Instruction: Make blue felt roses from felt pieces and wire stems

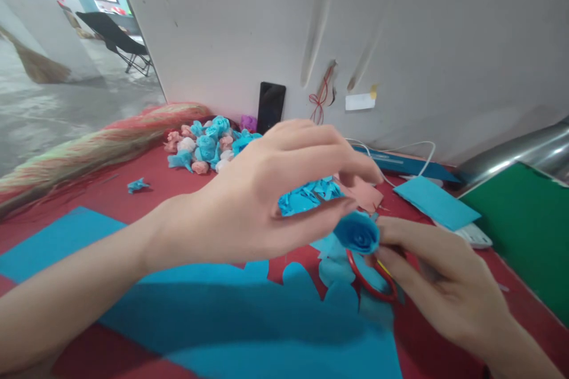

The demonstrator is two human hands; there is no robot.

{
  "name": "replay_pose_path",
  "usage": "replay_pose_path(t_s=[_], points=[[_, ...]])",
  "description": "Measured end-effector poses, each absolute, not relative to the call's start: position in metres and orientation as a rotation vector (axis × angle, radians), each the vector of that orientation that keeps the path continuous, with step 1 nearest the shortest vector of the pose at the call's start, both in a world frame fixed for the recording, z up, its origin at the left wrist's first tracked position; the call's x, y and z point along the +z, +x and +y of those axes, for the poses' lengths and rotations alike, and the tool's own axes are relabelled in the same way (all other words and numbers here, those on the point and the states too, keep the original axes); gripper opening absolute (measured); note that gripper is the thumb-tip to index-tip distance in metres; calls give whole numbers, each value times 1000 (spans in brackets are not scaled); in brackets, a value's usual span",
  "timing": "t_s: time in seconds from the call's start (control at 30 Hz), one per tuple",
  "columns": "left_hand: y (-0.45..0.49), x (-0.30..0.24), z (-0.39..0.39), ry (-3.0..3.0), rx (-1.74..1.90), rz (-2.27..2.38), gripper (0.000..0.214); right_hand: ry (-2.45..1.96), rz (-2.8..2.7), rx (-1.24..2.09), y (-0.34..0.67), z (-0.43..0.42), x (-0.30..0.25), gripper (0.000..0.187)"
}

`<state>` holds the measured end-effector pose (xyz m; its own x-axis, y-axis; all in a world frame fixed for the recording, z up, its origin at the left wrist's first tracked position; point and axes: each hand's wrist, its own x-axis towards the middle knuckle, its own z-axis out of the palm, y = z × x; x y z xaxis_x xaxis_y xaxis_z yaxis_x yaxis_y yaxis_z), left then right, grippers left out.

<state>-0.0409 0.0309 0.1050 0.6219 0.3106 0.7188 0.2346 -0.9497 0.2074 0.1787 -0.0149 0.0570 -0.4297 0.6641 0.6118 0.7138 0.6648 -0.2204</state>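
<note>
A rolled blue paper rose (358,233) is pinched at its base between the thumb and fingers of my right hand (444,278). Just above and left of the rose, my left hand (284,183) is open, its thumb and fingers apart with nothing between them. Its thumb tip comes close to the rose's rim; I cannot tell if they touch. Red-handled scissors (373,284) lie below the rose, partly hidden by it and by my right hand. Blue paper petals (340,296) lie around the scissors. A large blue paper sheet (249,314) with a scalloped cut edge spreads below my hands.
Finished paper flowers (207,148) are heaped at the back left, beside a propped phone (271,105). Blue scraps (302,196) lie behind my left hand. A folded blue piece (438,201) and a green board (524,237) are at right. A rope-like roll (111,136) borders the left edge.
</note>
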Motion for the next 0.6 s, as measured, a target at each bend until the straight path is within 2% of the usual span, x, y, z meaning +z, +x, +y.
replay_pose_path(t_s=[0.13, 0.2, 0.4, 0.6], points=[[-42, 105, 22, 2533, 1086, 456, 40, -989, -2186, -106, 173, -11, 65, 14], [-39, 104, 18, 2531, 1047, 449, 45, -986, -2175, -110, 171, -10, 67, 15], [-25, 96, 13, 2564, 1179, 505, 51, -984, -2155, -143, 167, -14, 68, 20], [-21, 93, 11, 2625, 1226, 542, 38, -939, -2176, -165, 160, -13, 71, 16]])
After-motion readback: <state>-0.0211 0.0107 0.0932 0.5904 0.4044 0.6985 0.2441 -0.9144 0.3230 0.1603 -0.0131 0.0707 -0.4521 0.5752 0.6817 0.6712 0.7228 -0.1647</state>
